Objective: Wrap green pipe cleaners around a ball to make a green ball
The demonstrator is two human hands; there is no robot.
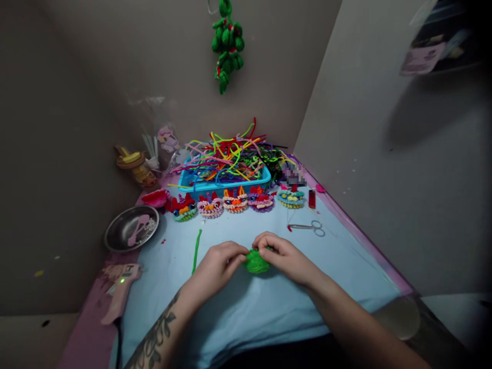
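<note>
Green piece: a small, rounded, ridged green bundle (257,262), held just above or on the blue cloth; the rest of the clock is read from here.
Left hand: the left hand (225,262), at 9 o'clock, nearly closed, thumb and fingers pinching the bundle's near edge.
Right hand: the right hand (282,255), at 2 o'clock, fingers curled in, thumb and fingertips gripping the bundle's upper right.
Green strip: a loose green strip (197,250) at 9 o'clock, its lower end beside the left wrist.
Scissors: silver scissors (307,226) at 2 o'clock.
Colourful faces: five fuzzy ornaments (236,201) in a row, from 10 round to 1 o'clock.
Tray: a blue tray (200,187) at 11 o'clock, heaped with multicoloured strips (230,159).
Bowl: a metal bowl (116,233) between 9 and 10 o'clock.
Glue gun: a pink glue gun (123,293), green light glowing, towards 9 o'clock.
Surface: light blue cloth (346,266) over a pink bench (85,323).
</note>
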